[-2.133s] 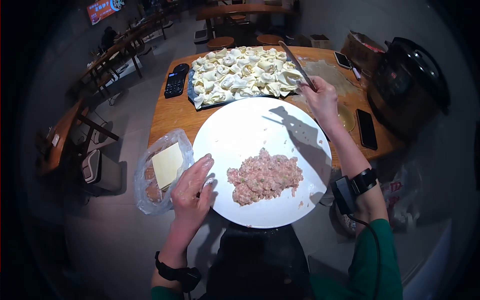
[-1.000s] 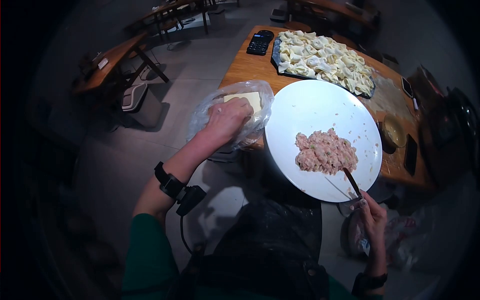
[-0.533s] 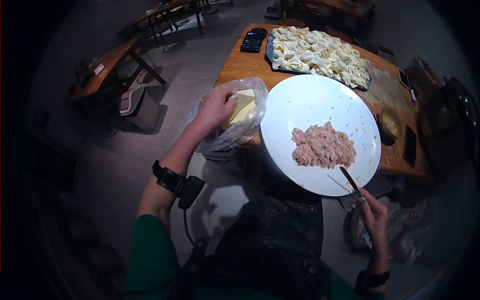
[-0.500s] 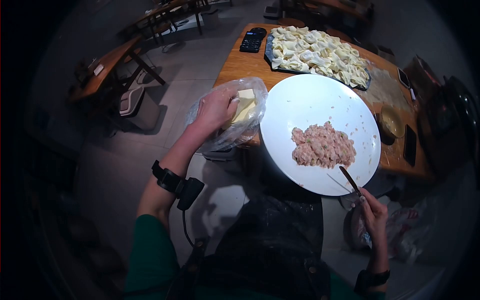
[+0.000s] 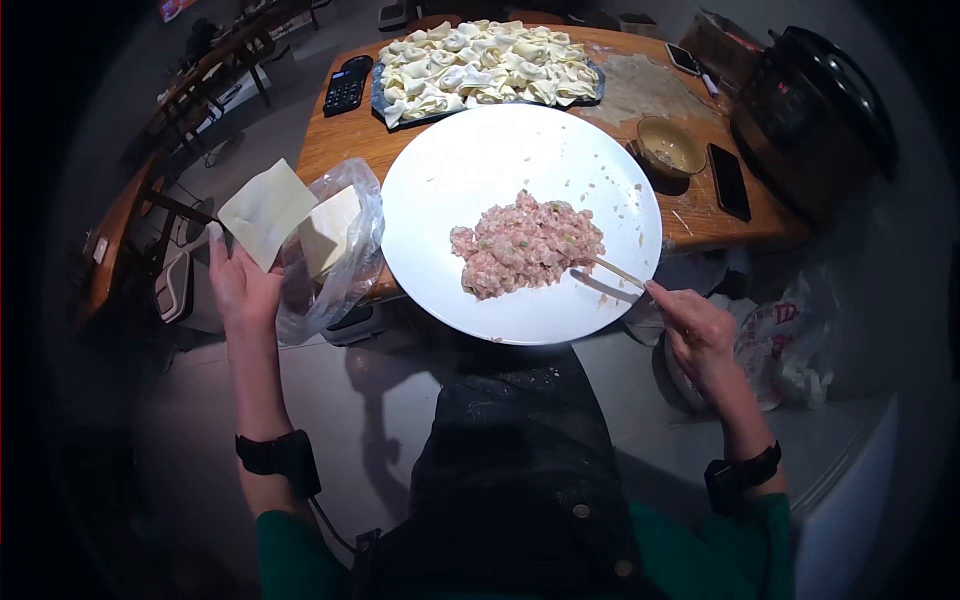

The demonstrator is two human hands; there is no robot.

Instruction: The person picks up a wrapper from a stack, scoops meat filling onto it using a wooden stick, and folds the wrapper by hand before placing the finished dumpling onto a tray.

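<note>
A square wonton wrapper [image 5: 267, 213] rests on the fingers of my left hand [image 5: 247, 288], palm up, left of the table. Beside it, a stack of wrappers [image 5: 332, 230] shows in a clear plastic bag [image 5: 369, 220] at the table's edge. In my right hand [image 5: 698, 330] is a thin flat stick [image 5: 620, 272], pinched at its near end. Its far tip touches the right side of the minced meat filling [image 5: 525, 245], which has green bits in it. The filling lies on a large white plate [image 5: 490, 150], with small scraps stuck around the right side.
Behind the plate, a dark tray [image 5: 378, 100] carries many folded wontons [image 5: 485, 65]. A black calculator-like device [image 5: 346, 88] lies to its left. Rightward are a small bowl [image 5: 671, 147], a phone [image 5: 729, 182], another phone [image 5: 683, 58] and a black cooker [image 5: 820, 110].
My left hand has come out of the plastic bag and moved left with one wrapper. The stick's tip has come to the filling. The view has turned rightward.
</note>
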